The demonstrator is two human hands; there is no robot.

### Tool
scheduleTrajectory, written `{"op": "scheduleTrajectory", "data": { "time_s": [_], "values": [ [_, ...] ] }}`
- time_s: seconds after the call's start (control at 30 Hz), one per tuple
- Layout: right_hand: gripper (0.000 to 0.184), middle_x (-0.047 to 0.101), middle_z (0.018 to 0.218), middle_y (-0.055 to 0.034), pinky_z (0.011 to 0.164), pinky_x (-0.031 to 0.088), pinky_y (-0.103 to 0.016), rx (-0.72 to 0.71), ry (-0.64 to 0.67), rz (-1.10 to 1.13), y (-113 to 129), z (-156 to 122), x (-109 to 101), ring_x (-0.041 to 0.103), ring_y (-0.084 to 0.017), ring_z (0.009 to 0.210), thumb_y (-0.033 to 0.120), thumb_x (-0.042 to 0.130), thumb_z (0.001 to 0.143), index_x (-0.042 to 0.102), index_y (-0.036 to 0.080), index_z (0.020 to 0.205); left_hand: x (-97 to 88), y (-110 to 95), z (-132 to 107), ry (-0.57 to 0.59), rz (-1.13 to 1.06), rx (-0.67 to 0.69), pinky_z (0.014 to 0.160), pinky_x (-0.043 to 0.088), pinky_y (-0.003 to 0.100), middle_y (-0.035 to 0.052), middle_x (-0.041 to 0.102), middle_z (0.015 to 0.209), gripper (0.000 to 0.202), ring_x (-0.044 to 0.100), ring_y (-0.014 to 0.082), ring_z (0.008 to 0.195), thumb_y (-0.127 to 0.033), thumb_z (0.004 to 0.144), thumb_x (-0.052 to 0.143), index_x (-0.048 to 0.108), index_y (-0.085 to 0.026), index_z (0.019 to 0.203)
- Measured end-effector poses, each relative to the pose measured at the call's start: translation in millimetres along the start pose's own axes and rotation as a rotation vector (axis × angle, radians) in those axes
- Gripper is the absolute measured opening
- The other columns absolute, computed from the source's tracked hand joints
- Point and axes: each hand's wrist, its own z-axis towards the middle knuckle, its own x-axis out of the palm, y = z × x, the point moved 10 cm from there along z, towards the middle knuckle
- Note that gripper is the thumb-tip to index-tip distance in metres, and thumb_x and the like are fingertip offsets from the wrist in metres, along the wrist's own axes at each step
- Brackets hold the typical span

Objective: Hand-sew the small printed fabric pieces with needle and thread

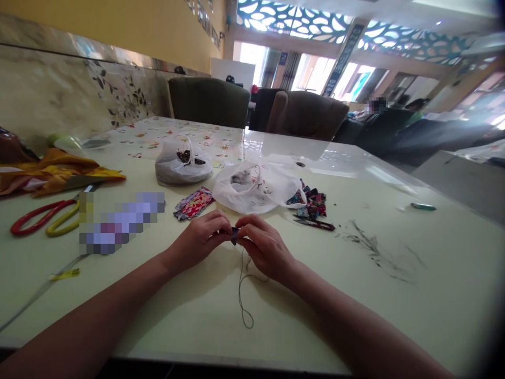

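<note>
Between my two hands, above the middle of the table, is a small dark piece of fabric (234, 235). My left hand (201, 235) pinches its left end, and my right hand (263, 243) is closed on its right end. A thin thread (240, 295) hangs from beneath my right hand and loops down onto the tabletop. Whether a needle is in my fingers cannot be seen. Just beyond my left hand lies a red and grey patterned fabric piece (194, 203). Small thread snips (317, 224) rest to the right, beside a pile of colourful fabric scraps (313, 202).
Two white plastic bags (256, 192) stand behind my hands. Large scissors (59, 216) with red and yellow handles lie left, near orange cloth (59, 171) and a blurred-out object (122, 223) with a cable. Loose thread ends (371, 245) and a small green object (423, 207) are at right.
</note>
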Motion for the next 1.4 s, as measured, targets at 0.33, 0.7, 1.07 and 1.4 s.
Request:
{"op": "scheduleTrajectory", "data": {
  "time_s": [0.33, 0.7, 1.07, 1.4],
  "values": [
    [0.015, 0.061, 0.101, -0.0105, 0.08, 0.05, -0.032, -0.028, 0.04, -0.019, 0, 0, 4, 0.059, -0.019, 0.092, 0.011, 0.049, 0.094, 0.059, 0.018, 0.086, 10.1, -1, -3, 0.114, -0.031, 0.009, 0.078, 0.048, 0.025, 0.0038, 0.059, 0.094, 0.012, 0.059, 0.0132, 0.085, -0.017, 0.094, 0.055, 0.061, -0.017, 0.084],
    [0.013, 0.059, 0.085, -0.0059, 0.07, 0.045, -0.027, 0.049, 0.049, 0.096, -4, 1, 4, 0.055, -0.016, 0.079, 0.009, 0.05, 0.091, 0.054, 0.018, 0.083, 8.8, 3, -2, 0.125, -0.102, -0.056, 0.073, 0.048, 0.027, 0.0032, 0.061, 0.088, 0.012, 0.058, 0.0134, 0.08, -0.017, 0.093, 0.055, 0.059, -0.017, 0.081],
    [0.013, 0.058, 0.086, -0.0057, 0.07, 0.045, -0.027, 0.084, -0.08, 0.064, -5, -2, -7, 0.055, -0.015, 0.078, 0.009, 0.052, 0.09, 0.054, 0.019, 0.082, 39.8, 46, -22, 0.05, -0.65, -0.608, 0.059, 0.059, 0.028, 0.005, 0.071, 0.086, 0.04, 0.069, 0.02, 0.079, -0.037, 0.077, 0.075, 0.065, -0.017, 0.109],
    [0.013, 0.057, 0.083, -0.0047, 0.068, 0.044, -0.026, 0.11, -0.095, 0.059, -7, -2, -5, 0.054, -0.015, 0.075, 0.011, 0.051, 0.091, 0.053, 0.019, 0.082, 33.7, 44, -22, -0.064, -0.666, -0.551, 0.071, 0.06, 0.03, 0.0045, 0.071, 0.096, 0.025, 0.067, 0.0164, 0.08, -0.034, 0.079, 0.074, 0.069, -0.018, 0.097]
  ]
}}
